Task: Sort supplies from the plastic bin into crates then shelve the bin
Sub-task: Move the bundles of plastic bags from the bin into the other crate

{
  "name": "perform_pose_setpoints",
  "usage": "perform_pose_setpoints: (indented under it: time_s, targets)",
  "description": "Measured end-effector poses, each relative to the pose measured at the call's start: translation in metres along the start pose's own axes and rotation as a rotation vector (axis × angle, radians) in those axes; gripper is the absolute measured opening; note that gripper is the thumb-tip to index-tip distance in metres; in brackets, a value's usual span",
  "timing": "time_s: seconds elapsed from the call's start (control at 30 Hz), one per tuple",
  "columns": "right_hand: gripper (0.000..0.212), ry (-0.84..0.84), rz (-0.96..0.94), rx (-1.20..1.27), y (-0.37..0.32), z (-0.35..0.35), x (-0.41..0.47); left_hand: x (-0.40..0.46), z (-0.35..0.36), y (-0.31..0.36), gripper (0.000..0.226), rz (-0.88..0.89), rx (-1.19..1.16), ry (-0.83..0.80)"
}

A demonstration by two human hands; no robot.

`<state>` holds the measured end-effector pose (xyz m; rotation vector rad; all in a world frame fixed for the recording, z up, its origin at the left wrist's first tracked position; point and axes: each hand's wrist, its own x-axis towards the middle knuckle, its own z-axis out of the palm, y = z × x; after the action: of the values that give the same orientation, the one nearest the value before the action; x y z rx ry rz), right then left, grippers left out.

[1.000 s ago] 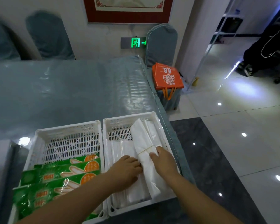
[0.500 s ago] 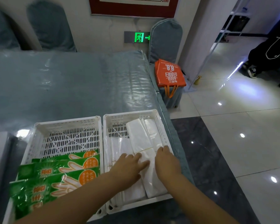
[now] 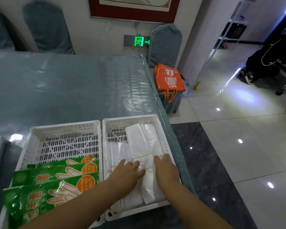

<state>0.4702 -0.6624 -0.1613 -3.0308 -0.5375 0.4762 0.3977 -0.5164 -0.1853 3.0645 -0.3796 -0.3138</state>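
Two white slotted crates stand side by side at the table's near right corner. The left crate (image 3: 63, 128) holds several green glove packets (image 3: 56, 177) at its near end. The right crate (image 3: 132, 119) holds bundles of white plastic bags (image 3: 139, 144), the top one tied with a rubber band. My left hand (image 3: 125, 174) lies flat on the bags, fingers spread. My right hand (image 3: 166, 169) presses palm down on the bundle's right side. Neither hand grips anything. The plastic bin is not clearly in view.
The table (image 3: 73, 83) has a blue cloth under clear plastic. An orange bag (image 3: 168, 78) sits on a covered chair (image 3: 165, 42) past the table's right edge. A tiled floor (image 3: 238, 146) lies to the right, with a seated person (image 3: 274, 58) far right.
The tilted bag bundle has been laid flat into the right crate. Both hands let go of it and now rest open on top, pressing it down.
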Motion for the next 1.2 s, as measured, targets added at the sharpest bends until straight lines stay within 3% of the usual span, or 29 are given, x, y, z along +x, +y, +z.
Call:
perform_pose_setpoints:
  time_s: [0.17, 0.3, 0.4, 0.5, 0.67, 0.83, 1.07, 1.2]
  targets:
    - [0.028, -0.017, -0.011, 0.096, -0.006, 0.002, -0.002, -0.004, -0.001, -0.004, 0.038, -0.027, 0.03, 0.019]
    - [0.048, 0.021, 0.038, 0.004, -0.003, 0.006, 0.0, -0.005, -0.003, -0.002, 0.035, -0.058, 0.003, 0.015]
    - [0.04, 0.018, 0.1, -0.03, -0.007, 0.005, 0.003, -0.008, -0.004, 0.0, 0.036, -0.071, 0.005, 0.012]
    - [0.036, -0.04, 0.145, -0.024, -0.011, 0.001, 0.009, -0.011, -0.004, -0.003, 0.036, -0.08, 0.0, 0.019]
    - [0.047, -0.14, 0.178, -0.027, -0.015, -0.003, 0.016, -0.015, -0.002, -0.003, 0.037, -0.091, -0.022, 0.036]
    - [0.042, -0.201, 0.226, 0.03, -0.016, -0.007, 0.024, -0.015, -0.003, -0.003, 0.038, -0.105, -0.039, 0.034]
    - [0.031, -0.092, 0.154, 0.049, -0.018, 0.0, 0.018, -0.016, -0.005, -0.003, 0.038, -0.116, -0.077, 0.037]
    - [0.038, -0.033, 0.192, 0.13, -0.017, -0.001, 0.015, -0.016, -0.008, -0.002, 0.039, -0.121, -0.079, 0.024]
